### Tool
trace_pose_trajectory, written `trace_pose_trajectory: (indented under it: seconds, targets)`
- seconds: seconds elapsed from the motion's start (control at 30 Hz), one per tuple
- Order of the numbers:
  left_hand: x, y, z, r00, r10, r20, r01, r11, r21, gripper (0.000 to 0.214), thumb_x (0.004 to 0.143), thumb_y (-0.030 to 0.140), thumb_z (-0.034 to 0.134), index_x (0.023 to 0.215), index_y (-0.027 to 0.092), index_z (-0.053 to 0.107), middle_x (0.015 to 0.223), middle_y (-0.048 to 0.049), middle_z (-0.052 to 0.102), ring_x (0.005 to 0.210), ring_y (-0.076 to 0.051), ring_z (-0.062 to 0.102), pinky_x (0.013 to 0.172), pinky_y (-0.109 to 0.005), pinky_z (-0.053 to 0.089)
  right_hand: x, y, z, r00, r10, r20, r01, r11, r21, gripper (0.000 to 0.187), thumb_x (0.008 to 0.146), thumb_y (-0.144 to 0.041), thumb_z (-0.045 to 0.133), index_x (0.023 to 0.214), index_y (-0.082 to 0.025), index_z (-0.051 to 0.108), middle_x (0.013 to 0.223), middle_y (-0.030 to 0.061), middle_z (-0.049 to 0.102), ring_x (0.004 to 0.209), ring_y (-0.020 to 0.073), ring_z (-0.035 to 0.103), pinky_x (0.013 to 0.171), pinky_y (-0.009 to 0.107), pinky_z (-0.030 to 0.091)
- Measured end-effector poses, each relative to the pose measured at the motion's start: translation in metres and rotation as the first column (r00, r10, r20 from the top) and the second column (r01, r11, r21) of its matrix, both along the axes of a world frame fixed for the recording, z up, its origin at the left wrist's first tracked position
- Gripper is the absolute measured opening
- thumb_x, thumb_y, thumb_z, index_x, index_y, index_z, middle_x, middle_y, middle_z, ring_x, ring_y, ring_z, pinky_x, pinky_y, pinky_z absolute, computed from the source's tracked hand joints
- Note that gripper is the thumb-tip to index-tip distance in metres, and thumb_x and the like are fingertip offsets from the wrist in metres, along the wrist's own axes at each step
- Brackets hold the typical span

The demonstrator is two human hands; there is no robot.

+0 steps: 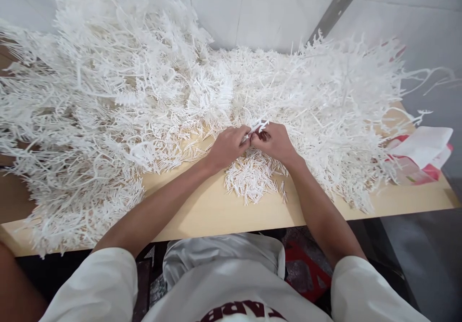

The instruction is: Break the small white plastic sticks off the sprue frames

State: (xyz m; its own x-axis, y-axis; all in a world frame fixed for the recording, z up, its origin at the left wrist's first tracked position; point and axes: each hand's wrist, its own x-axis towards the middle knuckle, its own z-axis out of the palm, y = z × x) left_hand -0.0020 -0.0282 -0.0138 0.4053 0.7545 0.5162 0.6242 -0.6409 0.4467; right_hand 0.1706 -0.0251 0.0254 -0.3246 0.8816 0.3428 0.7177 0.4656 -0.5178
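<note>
My left hand (228, 145) and my right hand (277, 141) meet over the middle of the table, fingertips nearly touching. Both are closed in a pinch around a thin white branched plastic sprue (260, 125), whose forked end sticks up above my right fingers. Fingers hide the rest of it. Right below my hands lies a small heap of short white plastic sticks (252, 180). A tall tangle of white branched sprues (119, 71) rises to the left, and another heap of white sprues (335, 105) spreads to the right.
The pale wooden table (216, 211) has its front edge close to my body. At its right end lies a pink and white plastic packet (420, 156). A tiled wall (263, 14) stands behind. Part of another person's bare limb (16, 288) shows at lower left.
</note>
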Motion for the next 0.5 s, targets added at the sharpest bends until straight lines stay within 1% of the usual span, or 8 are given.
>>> trace_pose_trajectory:
  seconds: [0.1, 0.2, 0.3, 0.37, 0.5]
  targets:
    - [0.001, -0.004, 0.0, 0.995, -0.003, -0.096, 0.007, 0.999, 0.04, 0.007, 0.091, 0.024, 0.052, 0.094, 0.018, 0.056, 0.07, -0.0019, 0.066, 0.065, -0.015, 0.059, 0.067, -0.027, 0.043, -0.001, -0.002, -0.001, 0.999, 0.038, 0.002, -0.038, 0.994, 0.104, 0.026, 0.066, -0.021, 0.052, 0.052, -0.022, 0.03, 0.052, -0.0034, 0.038, 0.057, 0.0112, 0.04, 0.055, 0.028, 0.031]
    - [0.002, -0.007, 0.001, 0.992, -0.01, -0.124, 0.02, 0.996, 0.085, 0.007, 0.09, 0.02, 0.051, 0.092, 0.017, 0.057, 0.063, -0.0014, 0.065, 0.061, -0.015, 0.058, 0.065, -0.026, 0.043, -0.003, -0.004, -0.003, 0.999, 0.036, 0.022, -0.039, 0.992, 0.124, 0.03, 0.064, -0.021, 0.05, 0.052, -0.022, 0.022, 0.051, -0.0031, 0.034, 0.054, 0.0107, 0.034, 0.052, 0.029, 0.027]
    - [0.003, -0.008, 0.002, 0.986, -0.038, -0.159, 0.056, 0.992, 0.111, 0.012, 0.092, 0.019, 0.047, 0.091, 0.016, 0.058, 0.061, -0.0019, 0.065, 0.056, -0.014, 0.056, 0.063, -0.026, 0.041, -0.005, -0.005, -0.005, 0.997, 0.001, 0.071, -0.012, 0.988, 0.156, 0.03, 0.062, -0.021, 0.05, 0.053, -0.023, 0.021, 0.051, -0.0024, 0.034, 0.054, 0.0116, 0.035, 0.051, 0.029, 0.025]
    - [0.002, -0.009, 0.003, 0.98, -0.052, -0.19, 0.076, 0.99, 0.119, 0.013, 0.092, 0.017, 0.045, 0.089, 0.016, 0.058, 0.06, -0.0023, 0.065, 0.053, -0.013, 0.055, 0.063, -0.027, 0.04, -0.006, -0.006, -0.005, 0.993, -0.021, 0.118, 0.002, 0.986, 0.167, 0.029, 0.062, -0.022, 0.05, 0.053, -0.023, 0.023, 0.051, -0.0014, 0.037, 0.054, 0.0124, 0.036, 0.05, 0.03, 0.025]
    - [0.003, -0.012, 0.002, 0.977, -0.024, -0.214, 0.061, 0.984, 0.168, 0.016, 0.091, 0.013, 0.043, 0.09, 0.014, 0.06, 0.06, -0.0032, 0.065, 0.053, -0.015, 0.054, 0.061, -0.028, 0.039, -0.011, -0.007, -0.001, 0.976, -0.079, 0.204, 0.048, 0.987, 0.151, 0.028, 0.061, -0.023, 0.051, 0.052, -0.023, 0.024, 0.051, 0.0001, 0.039, 0.055, 0.013, 0.035, 0.051, 0.029, 0.025]
